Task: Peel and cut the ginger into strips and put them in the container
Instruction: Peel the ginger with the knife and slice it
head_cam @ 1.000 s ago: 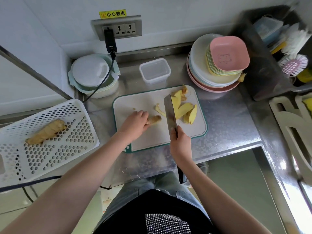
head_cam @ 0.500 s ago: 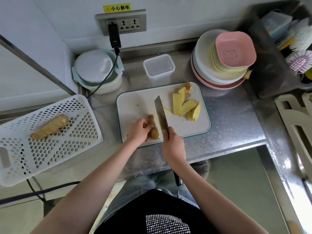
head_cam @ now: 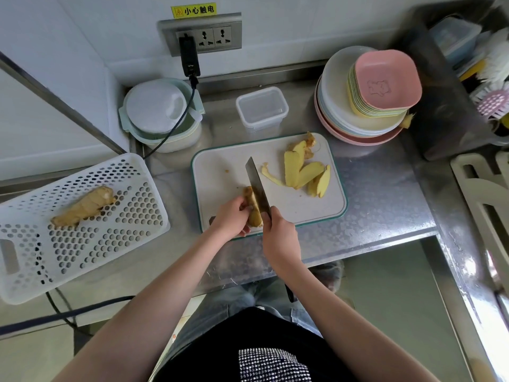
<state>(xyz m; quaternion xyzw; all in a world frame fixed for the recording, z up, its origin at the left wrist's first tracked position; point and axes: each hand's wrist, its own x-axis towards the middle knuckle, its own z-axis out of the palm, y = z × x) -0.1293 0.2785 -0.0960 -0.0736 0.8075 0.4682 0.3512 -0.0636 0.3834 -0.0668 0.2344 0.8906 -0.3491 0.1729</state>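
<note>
Basket [head_cam: 33,244] left, plates [head_cam: 341,117] right, container [head_cam: 261,110] behind

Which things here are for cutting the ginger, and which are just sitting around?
For the job: ginger piece in left hand, knife in right hand, cutting board, slices, clear container, basket ginger.

Just sitting: plate stack, lidded bowl, brushes.

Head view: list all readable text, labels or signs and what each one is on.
"小心触电", with a warning triangle to its left: on the yellow sticker on the wall, just above the socket panel.
The pink dish on top of the plate stack carries an embossed bear-like figure, no letters.
Nothing else is readable: no visible marking on the knife, clear container, cutting board or white basket.
</note>
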